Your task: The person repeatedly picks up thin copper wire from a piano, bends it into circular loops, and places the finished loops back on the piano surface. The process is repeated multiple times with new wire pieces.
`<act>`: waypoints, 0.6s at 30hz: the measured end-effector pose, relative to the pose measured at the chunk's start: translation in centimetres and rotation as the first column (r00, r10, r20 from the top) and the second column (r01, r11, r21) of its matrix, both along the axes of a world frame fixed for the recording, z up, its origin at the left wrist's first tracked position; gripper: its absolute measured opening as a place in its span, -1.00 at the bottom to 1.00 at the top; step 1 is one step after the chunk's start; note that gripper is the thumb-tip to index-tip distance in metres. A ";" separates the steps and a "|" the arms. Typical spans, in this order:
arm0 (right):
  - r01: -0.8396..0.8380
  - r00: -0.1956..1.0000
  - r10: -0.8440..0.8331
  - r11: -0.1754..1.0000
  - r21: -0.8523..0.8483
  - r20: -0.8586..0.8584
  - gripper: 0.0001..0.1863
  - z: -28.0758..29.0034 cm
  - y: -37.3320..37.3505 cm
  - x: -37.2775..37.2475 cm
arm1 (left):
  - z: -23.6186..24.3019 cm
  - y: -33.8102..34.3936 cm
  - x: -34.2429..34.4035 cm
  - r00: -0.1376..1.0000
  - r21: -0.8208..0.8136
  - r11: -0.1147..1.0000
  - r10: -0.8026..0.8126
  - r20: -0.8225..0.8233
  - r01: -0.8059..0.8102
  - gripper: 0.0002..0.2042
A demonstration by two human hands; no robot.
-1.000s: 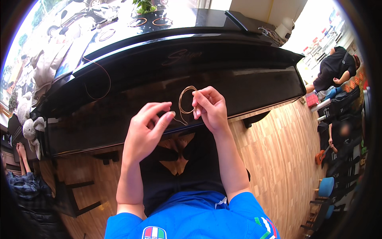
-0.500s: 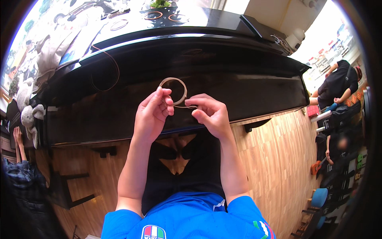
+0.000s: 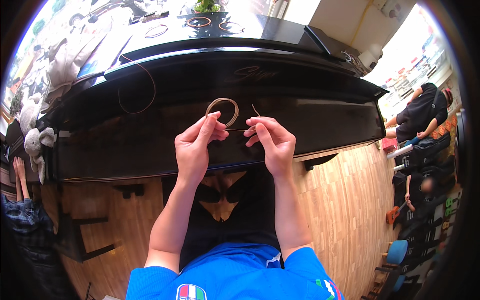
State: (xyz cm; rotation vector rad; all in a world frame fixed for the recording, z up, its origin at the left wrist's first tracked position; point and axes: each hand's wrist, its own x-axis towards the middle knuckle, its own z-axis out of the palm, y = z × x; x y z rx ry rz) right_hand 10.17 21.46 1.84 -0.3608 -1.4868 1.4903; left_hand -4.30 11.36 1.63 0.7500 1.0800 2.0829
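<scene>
One thin coil of tan wire [image 3: 223, 111] stands above the closed black piano lid [image 3: 150, 145], at twelve o'clock from the hands. Winding seems in hand; the next turn would call for keeping the strand taut. The left hand [image 3: 197, 145] pinches the coil's lower edge, fingers nearly closed. At three o'clock from it, the right hand [image 3: 270, 142] pinches the free wire end.

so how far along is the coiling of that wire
Most of the wire is already wound into a small round coil, pinched in the left hand. In hand: the right hand pulls a short straight length taut from the coil, its free end sticking up. Left: only that short tail remains loose. More finished coils lie on the black piano top.
</scene>
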 end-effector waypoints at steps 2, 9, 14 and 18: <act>0.073 0.997 -0.073 0.997 0.009 0.001 -0.74 0.4 -0.4 -0.2 | 0.1 0.1 0.3 0.997 -0.052 0.998 0.029 -0.071 -0.032 -0.75; 0.060 0.997 -0.056 0.997 -0.052 0.059 -0.82 1.5 -1.4 0.2 | 0.5 0.0 0.7 0.990 -0.096 0.995 0.003 -0.138 -0.017 -0.76; 0.065 0.989 -0.060 0.997 -0.038 0.134 -0.92 1.8 -1.1 0.0 | 0.2 -0.1 0.3 0.966 -0.106 0.994 -0.064 -0.249 0.039 -0.78; -0.048 0.986 0.080 0.977 -0.207 0.145 -0.84 2.5 -0.8 0.2 | 0.1 -0.1 0.2 0.954 -0.114 0.991 -0.096 -0.285 0.066 -0.78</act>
